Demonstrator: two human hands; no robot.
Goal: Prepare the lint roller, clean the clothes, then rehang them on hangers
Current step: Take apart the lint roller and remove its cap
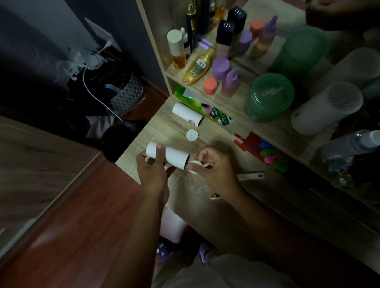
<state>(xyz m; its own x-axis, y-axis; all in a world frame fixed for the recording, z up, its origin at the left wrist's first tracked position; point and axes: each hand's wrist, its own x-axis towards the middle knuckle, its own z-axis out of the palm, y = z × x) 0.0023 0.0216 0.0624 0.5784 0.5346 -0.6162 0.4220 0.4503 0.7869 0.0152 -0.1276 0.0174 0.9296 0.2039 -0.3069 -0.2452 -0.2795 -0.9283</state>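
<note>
The wooden table (170,134) carries everything. At 7 o'clock from the green jar (269,97), the left hand (150,173) wraps thumb and fingers round a white roll (176,158). At the roll's 4 o'clock end, the right hand (214,167) pinches a small end cap (193,165). A spare roll (187,115) and loose disc (192,134) lie at 12 o'clock. Pressed in askew, the cap could jam or slip out and fall.
</note>
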